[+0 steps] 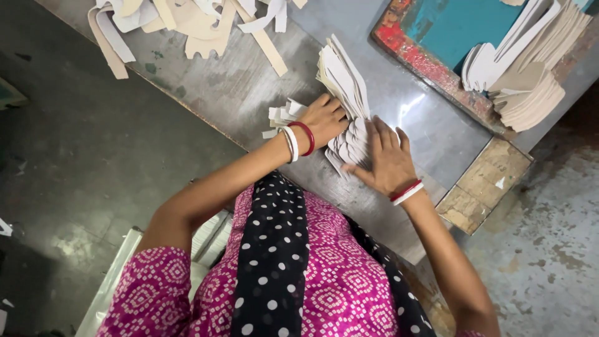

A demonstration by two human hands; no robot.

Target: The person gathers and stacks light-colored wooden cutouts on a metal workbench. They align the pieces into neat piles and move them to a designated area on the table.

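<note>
Squaring a fanned stack [347, 106] of pale cut pieces at table [249, 93] centre, just beyond the torso: left hand [324, 120] cupped against its left edge, right hand [388, 159] pressed flat on the lower pieces, fingers spread, neither clenched. Scrap strips [187, 22] far left; more cut piles [527, 68] by the teal tray [455, 28], well apart. Probable next move: draw both palms together, evenly, so no pieces slip.

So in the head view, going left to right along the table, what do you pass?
Pile of beige cut strips → left hand → fanned stack of white cut pieces → right hand → red-edged teal tray → stacks of pale cut shapes.
</note>
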